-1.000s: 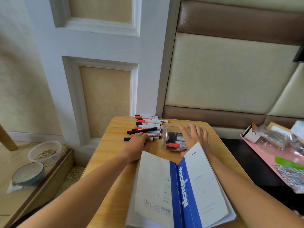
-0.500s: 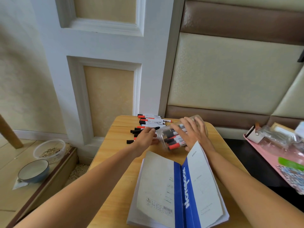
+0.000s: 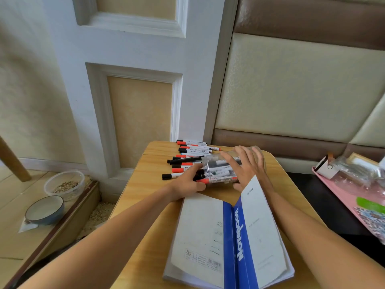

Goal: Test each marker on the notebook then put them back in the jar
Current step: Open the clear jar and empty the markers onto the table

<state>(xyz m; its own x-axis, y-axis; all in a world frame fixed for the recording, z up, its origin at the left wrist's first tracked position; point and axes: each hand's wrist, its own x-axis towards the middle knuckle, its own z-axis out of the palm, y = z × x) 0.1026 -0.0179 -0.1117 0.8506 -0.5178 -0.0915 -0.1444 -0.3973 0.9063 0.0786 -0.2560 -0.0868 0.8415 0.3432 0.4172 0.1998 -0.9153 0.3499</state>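
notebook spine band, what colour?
Blue, with white "Notebook" lettering, on the notebook lying open cover-up on the table; head view, the only one.

Home room, padded wall panels (image 3: 291, 84), pet bowl (image 3: 44, 209) on floor, small wooden table (image 3: 145, 184)

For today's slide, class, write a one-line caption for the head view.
Both hands steady a clear jar of markers lying on its side, beyond a face-down notebook.

Left hand (image 3: 188, 183): at jar (image 3: 220, 170) mouth, fingers curled against its rim | Right hand (image 3: 246, 166): fingers spread over jar's side, gripping | Both forearms extended toward jar.
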